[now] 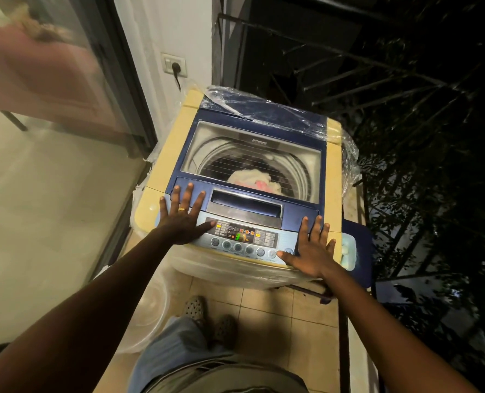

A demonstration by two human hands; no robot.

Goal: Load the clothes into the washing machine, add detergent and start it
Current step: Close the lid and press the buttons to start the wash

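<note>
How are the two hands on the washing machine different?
The left hand wears a gold ring; the right hand shows none. The left hand's thumb reaches the small square buttons; the right hand's thumb reaches the round buttons along the front. Both lie flat, fingers spread.

A floor of pale beige tiles (266,310) carries everything here. The washing machine (161,168) stands on it at the far end, its lower body wrapped in clear plastic, with a dark bar showing under its front right corner. Just left of the machine's front a translucent plastic tub (150,307) sits on the tiles. Near it stand the person's two perforated shoes (196,310), side by side. A dark blue object (360,251) stands close against the machine's right side.
</note>
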